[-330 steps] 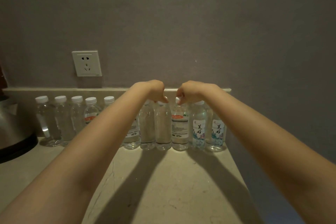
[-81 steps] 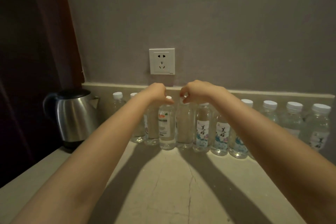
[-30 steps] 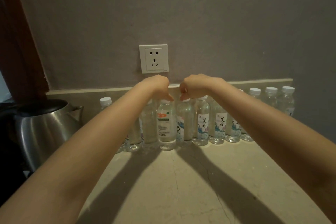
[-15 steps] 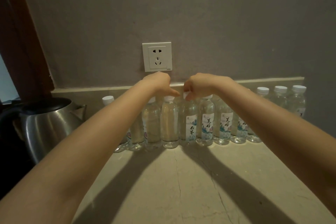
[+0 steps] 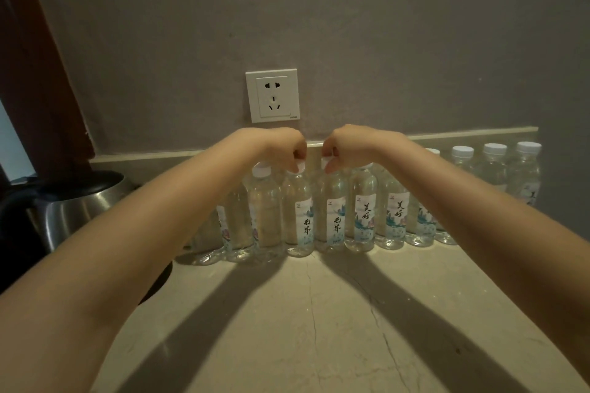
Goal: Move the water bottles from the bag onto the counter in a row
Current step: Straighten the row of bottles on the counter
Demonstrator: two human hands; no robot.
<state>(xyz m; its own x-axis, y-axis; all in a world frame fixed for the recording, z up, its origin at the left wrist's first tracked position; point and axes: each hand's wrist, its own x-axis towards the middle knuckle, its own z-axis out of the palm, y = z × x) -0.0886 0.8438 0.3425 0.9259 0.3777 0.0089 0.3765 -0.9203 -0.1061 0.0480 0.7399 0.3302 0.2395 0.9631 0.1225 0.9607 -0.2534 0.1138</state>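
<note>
Left hand (image 5: 281,145), right hand (image 5: 349,143): fingers (image 5: 295,158) curled.

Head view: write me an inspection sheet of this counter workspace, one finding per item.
Surface: beige stone counter, thin crack lines, arm shadows across it.
Job's things: water bottles upright, side by side in one row along the backsplash, white caps on those that show; bag not in view.
Clutter: steel kettle at the left end of the row.
Hands: left hand pinches the cap of the left centre bottle; right hand pinches the cap of the right centre bottle.
Cables: nothing seen; wall socket has nothing plugged in.
Surroundings: grey wall, dark red-brown panel at left.
</note>
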